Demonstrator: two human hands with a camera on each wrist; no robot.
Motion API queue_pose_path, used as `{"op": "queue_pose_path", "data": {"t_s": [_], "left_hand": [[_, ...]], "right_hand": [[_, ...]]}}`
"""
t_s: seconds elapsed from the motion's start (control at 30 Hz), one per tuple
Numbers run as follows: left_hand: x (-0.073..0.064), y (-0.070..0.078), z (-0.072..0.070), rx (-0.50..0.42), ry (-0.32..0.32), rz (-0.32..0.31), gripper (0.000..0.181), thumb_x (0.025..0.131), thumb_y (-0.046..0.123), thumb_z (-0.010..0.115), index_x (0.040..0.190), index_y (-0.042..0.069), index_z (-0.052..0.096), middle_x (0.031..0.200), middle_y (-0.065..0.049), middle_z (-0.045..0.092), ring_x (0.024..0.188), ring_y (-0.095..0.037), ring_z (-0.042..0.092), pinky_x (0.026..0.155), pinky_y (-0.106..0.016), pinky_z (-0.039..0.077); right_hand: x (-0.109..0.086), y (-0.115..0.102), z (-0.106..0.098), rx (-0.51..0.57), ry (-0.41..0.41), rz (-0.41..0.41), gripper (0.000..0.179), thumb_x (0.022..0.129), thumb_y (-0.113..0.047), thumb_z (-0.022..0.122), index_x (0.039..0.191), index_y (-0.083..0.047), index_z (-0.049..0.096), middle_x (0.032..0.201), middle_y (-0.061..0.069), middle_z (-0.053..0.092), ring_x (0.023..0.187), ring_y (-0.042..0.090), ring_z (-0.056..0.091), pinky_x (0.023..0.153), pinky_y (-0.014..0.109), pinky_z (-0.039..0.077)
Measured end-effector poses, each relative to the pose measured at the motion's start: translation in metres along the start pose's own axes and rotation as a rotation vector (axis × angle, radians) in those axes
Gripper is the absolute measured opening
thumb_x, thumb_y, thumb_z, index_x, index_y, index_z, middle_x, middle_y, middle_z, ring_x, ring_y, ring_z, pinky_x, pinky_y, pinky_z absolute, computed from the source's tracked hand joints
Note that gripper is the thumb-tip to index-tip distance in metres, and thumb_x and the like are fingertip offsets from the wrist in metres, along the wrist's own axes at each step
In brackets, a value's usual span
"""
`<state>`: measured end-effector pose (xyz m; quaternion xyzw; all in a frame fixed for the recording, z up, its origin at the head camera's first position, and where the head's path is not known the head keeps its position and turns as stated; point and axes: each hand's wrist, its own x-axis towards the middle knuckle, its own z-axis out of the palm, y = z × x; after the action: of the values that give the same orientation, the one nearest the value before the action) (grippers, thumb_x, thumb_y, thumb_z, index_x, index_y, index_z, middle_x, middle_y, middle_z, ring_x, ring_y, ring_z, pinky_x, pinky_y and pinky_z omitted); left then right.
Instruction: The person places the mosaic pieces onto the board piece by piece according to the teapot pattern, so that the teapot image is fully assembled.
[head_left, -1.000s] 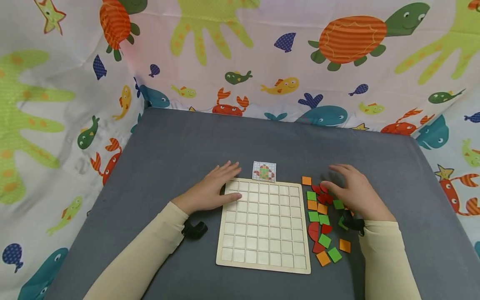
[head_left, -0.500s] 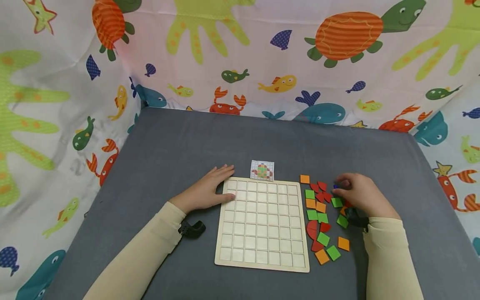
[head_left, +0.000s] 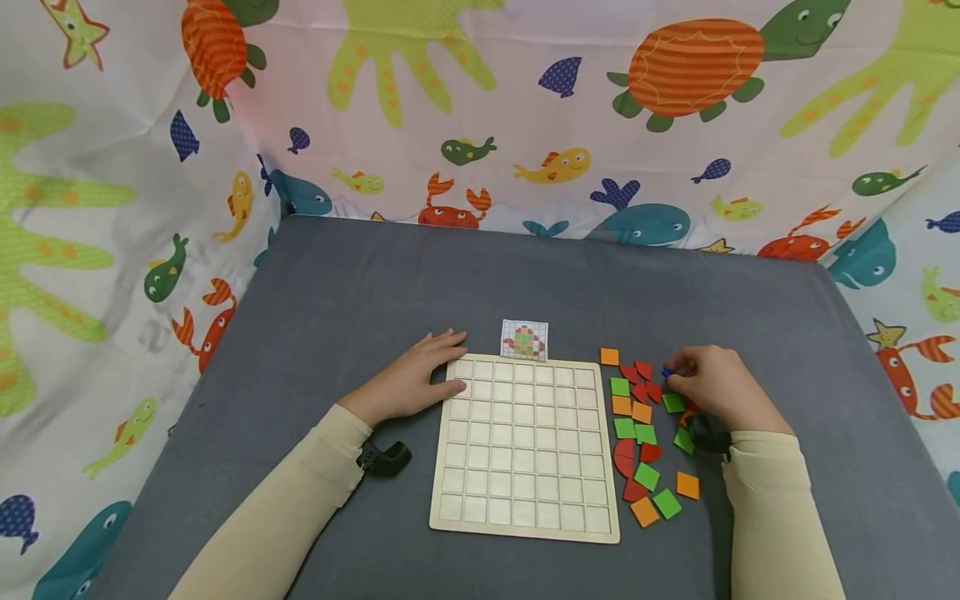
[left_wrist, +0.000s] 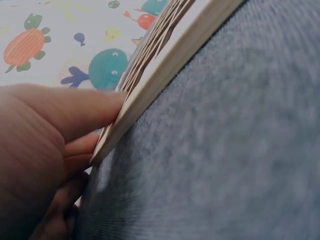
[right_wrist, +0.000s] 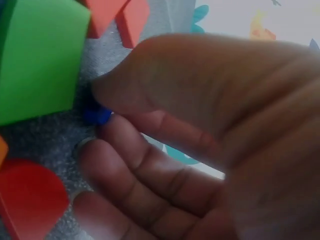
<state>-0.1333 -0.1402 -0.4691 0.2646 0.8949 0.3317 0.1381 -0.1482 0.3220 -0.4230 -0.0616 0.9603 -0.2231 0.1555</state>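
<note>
A gridded board (head_left: pixel 525 452) is laid on the grey table (head_left: pixel 390 275), with a small printed card (head_left: pixel 524 340) at its far edge. Red, green and orange tiles (head_left: pixel 646 434) are scattered to its right.

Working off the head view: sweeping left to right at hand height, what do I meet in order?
Bare left hand → pale wooden grid board → uppermost green square tile → rightmost bright red piece of the upper red cluster → small blue piece → bare right hand.

a white curtain (head_left: pixel 510 117) with sea-animal prints borders a grey table (head_left: pixel 450 279).
</note>
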Motion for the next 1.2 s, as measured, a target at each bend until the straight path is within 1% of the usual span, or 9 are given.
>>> {"op": "queue_pose_path", "data": {"t_s": [0.17, 0.33, 0.43, 0.57, 0.7, 0.87, 1.0, 1.2], "left_hand": [[0.000, 0.003, 0.003, -0.009, 0.043, -0.016, 0.058, 0.106, 0.033, 0.067, 0.155, 0.005, 0.052, 0.170, -0.008, 0.034, 0.161, -0.025, 0.023, 0.135, -0.044, 0.011], [0.000, 0.005, 0.006, -0.028, 0.085, -0.031, 0.053, 0.105, 0.030, 0.068, 0.150, 0.004, 0.057, 0.168, -0.008, 0.038, 0.160, -0.027, 0.026, 0.135, -0.046, 0.015], [0.001, 0.005, 0.007, -0.032, 0.099, -0.040, 0.052, 0.105, 0.030, 0.069, 0.150, 0.005, 0.058, 0.167, -0.008, 0.040, 0.159, -0.026, 0.027, 0.135, -0.044, 0.015], [0.002, 0.005, 0.008, -0.033, 0.108, -0.049, 0.052, 0.105, 0.030, 0.068, 0.149, 0.006, 0.059, 0.167, -0.007, 0.040, 0.159, -0.026, 0.028, 0.134, -0.044, 0.015], [0.002, 0.005, 0.009, -0.051, 0.114, -0.067, 0.051, 0.105, 0.030, 0.068, 0.149, 0.007, 0.060, 0.167, -0.007, 0.040, 0.160, -0.026, 0.027, 0.134, -0.045, 0.015], [0.002, 0.005, 0.008, -0.047, 0.119, -0.091, 0.049, 0.105, 0.031, 0.069, 0.148, 0.008, 0.061, 0.167, -0.005, 0.041, 0.160, -0.025, 0.026, 0.134, -0.044, 0.016], [0.003, 0.006, 0.008, -0.027, 0.118, -0.087, 0.049, 0.105, 0.032, 0.068, 0.148, 0.009, 0.062, 0.167, -0.006, 0.041, 0.159, -0.025, 0.027, 0.134, -0.045, 0.017], [0.003, 0.010, 0.008, -0.020, 0.130, -0.086, 0.048, 0.104, 0.031, 0.069, 0.146, 0.009, 0.063, 0.166, -0.007, 0.043, 0.159, -0.026, 0.030, 0.134, -0.046, 0.017]], "right_hand": [[-0.001, -0.002, 0.000, 0.005, 0.012, -0.005, 0.023, 0.093, -0.016, 0.074, 0.103, 0.005, 0.075, 0.090, 0.014, 0.074, 0.076, 0.023, 0.063, 0.062, 0.034, 0.059], [-0.004, -0.012, 0.001, 0.007, 0.039, -0.012, 0.023, 0.094, -0.018, 0.074, 0.104, 0.002, 0.076, 0.090, 0.011, 0.073, 0.075, 0.023, 0.062, 0.061, 0.031, 0.057], [-0.007, -0.022, 0.001, 0.016, 0.053, -0.014, 0.023, 0.094, -0.019, 0.074, 0.106, 0.000, 0.077, 0.093, 0.011, 0.075, 0.077, 0.023, 0.063, 0.064, 0.032, 0.060], [-0.008, -0.037, 0.005, 0.038, 0.057, -0.030, 0.022, 0.095, -0.019, 0.075, 0.108, -0.002, 0.079, 0.096, 0.011, 0.076, 0.082, 0.023, 0.066, 0.070, 0.038, 0.064], [-0.004, -0.053, 0.013, 0.034, 0.064, -0.085, 0.018, 0.093, -0.015, 0.075, 0.106, -0.003, 0.079, 0.097, 0.010, 0.076, 0.083, 0.023, 0.067, 0.074, 0.042, 0.064], [0.005, -0.075, 0.026, 0.021, 0.067, -0.183, 0.014, 0.093, -0.012, 0.073, 0.103, -0.005, 0.080, 0.096, 0.008, 0.075, 0.081, 0.020, 0.066, 0.070, 0.039, 0.062], [0.009, -0.090, 0.034, 0.020, 0.061, -0.237, 0.012, 0.094, -0.013, 0.074, 0.102, -0.007, 0.081, 0.094, 0.005, 0.073, 0.079, 0.018, 0.063, 0.068, 0.037, 0.059], [0.015, -0.110, 0.043, 0.021, 0.036, -0.303, 0.012, 0.095, -0.014, 0.075, 0.104, -0.010, 0.082, 0.100, 0.004, 0.075, 0.083, 0.017, 0.065, 0.072, 0.038, 0.060]]}}
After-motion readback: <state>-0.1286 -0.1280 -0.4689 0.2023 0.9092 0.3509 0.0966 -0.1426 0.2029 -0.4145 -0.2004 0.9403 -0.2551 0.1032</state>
